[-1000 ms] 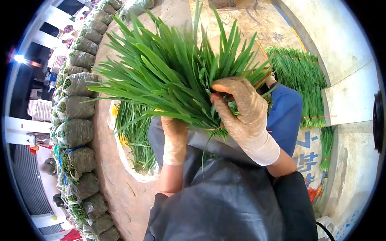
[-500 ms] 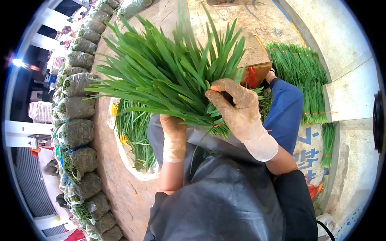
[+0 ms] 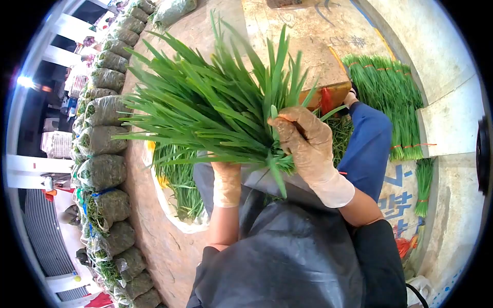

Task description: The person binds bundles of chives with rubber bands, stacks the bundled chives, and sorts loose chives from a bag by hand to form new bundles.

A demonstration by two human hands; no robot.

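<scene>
My left hand [image 3: 226,180], in a stained pale glove, is closed under a thick bunch of green chives [image 3: 200,102]; the leaves hide its fingers. The leaf tips fan out up and to the left. At the bunch's lower right, my right hand [image 3: 310,146], gloved too, pinches a leaf between thumb and bent fingers. One loose leaf [image 3: 277,177] hangs down below the bunch. Beyond my left wrist, more loose chives [image 3: 179,177] lie in a white plastic bag [image 3: 177,222].
Tied chive bundles [image 3: 382,102] lie in rows at the right, with a small bundle [image 3: 423,187] below them. A wooden board [image 3: 323,66] with a red tie [image 3: 326,101] stands ahead. Stuffed sacks [image 3: 105,141] line the left side. A dark apron [image 3: 287,251] covers my lap.
My right hand has shifted slightly right and down, still pinching at the bunch. A leaf now hangs below the bunch, and the red band seen at its base before is hidden.
</scene>
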